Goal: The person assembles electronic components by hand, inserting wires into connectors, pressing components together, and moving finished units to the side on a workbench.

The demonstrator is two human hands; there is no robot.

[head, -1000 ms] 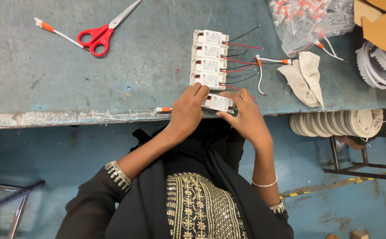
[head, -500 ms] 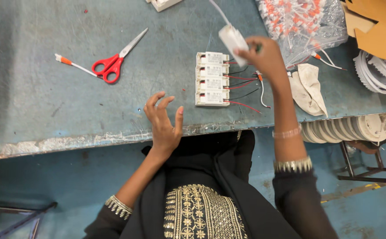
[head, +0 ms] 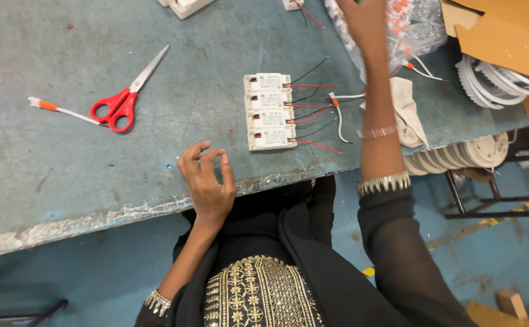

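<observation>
The left hand [head: 207, 181] is hovering at the near edge of the blue-grey counter [head: 46, 175], fingers loosely curled and holding nothing; the right hand [head: 366, 21] is reaching far toward a clear bag of orange-tipped parts [head: 419, 24], its grip cut off, so I cannot tell; four white boxes with red and black wires [head: 269, 111] are lying stacked between them; red scissors [head: 125, 97] are resting well left.

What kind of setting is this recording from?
Probably a small electrical assembly workshop: a worn blue workbench carries a row of white wired modules, a clear bag of small parts and red-handled scissors.
</observation>
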